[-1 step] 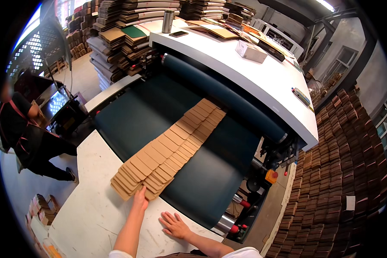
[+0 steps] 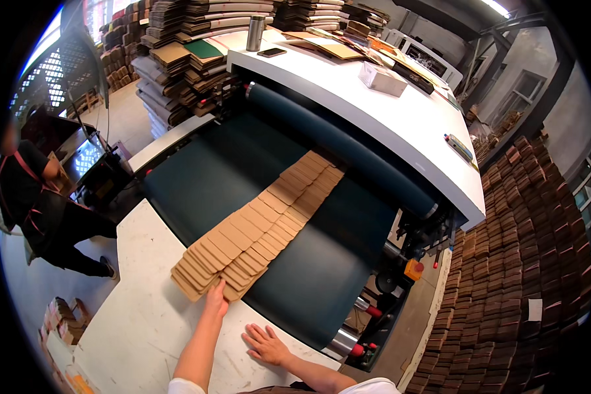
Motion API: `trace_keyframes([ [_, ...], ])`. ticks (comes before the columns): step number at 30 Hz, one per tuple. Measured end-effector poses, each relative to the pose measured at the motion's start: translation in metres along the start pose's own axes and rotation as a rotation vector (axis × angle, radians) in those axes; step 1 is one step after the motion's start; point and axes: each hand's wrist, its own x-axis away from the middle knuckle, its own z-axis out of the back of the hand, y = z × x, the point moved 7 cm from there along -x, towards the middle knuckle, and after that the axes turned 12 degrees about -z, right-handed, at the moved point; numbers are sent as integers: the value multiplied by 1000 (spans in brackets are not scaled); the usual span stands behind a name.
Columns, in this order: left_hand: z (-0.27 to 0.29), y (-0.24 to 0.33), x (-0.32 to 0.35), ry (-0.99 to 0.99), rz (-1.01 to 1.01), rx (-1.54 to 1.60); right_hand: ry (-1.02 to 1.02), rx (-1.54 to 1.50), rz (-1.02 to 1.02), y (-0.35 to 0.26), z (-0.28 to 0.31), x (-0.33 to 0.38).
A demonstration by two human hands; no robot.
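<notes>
Overlapping flat brown cardboard pieces (image 2: 251, 228) lie in side-by-side rows on a dark blue-green conveyor belt (image 2: 308, 276). Their near end reaches over the white tabletop (image 2: 138, 289) in front of me. My left hand (image 2: 217, 303) is closed at this near end, its fingertip between two rows; some fingers are hidden against the cardboard. To its right, my right hand (image 2: 267, 344) rests palm down on the tabletop with fingers spread, apart from the cardboard and holding nothing. At the far end, the cardboard reaches a large dark roller (image 2: 335, 144).
Beyond the roller is a white machine top (image 2: 348, 79) bearing a metal flask (image 2: 255, 34), a phone (image 2: 272, 52) and a small box (image 2: 382, 79). A red button on a yellow box (image 2: 414, 269) sits right. Tall cardboard stacks (image 2: 505, 282) line the right; a co-worker (image 2: 43, 197) stands left.
The near end of the cardboard has shifted slightly away from me, and my left hand has moved slightly forward with it. My right hand has stayed almost still.
</notes>
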Motion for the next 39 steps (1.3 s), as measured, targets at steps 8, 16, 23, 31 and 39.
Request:
trace_keyframes([
  [8, -107, -46, -87, -100, 91, -183, 17, -14, -2, -1, 4, 3],
  [16, -114, -72, -82, -102, 78, -179, 14, -49, -4, 2, 3, 3],
  [23, -115, -59, -69, -153, 55, -115, -29, -48, -6, 3, 1, 4],
  [31, -109, -51, -62, -169, 35, -177, -67, -35, -10, -3, -1, 5],
  [39, -96, -49, -56, -151, 13, -179, -68, -18, -23, 1, -1, 6],
])
